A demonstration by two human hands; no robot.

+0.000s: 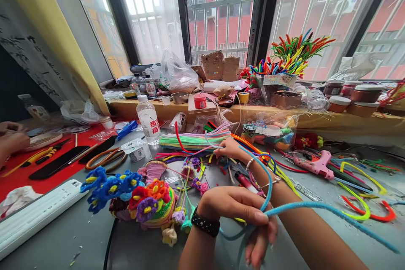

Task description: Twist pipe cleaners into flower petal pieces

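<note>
My left hand (237, 209), with a black studded band at its wrist, is at the lower middle, closed on light blue pipe cleaners (303, 205) between thumb and fingers. Their long ends trail right and curve up behind. Farther forward, my right hand (230, 149) reaches over the table at the front edge of a bundle of pale green and pink pipe cleaners (193, 141). Its fingertips are bent together; what they pinch is too small to tell. Left of my hands stand fuzzy blue flowers (112, 186) and red, orange and purple flowers (152, 198).
A water bottle (149, 121) stands behind a small white cup (136, 150). A pink glue gun (316, 165) and loose pipe cleaners lie right. A white power strip (41, 213) is at left. Another person's hands (12, 139) are over a red mat (69, 152) at far left.
</note>
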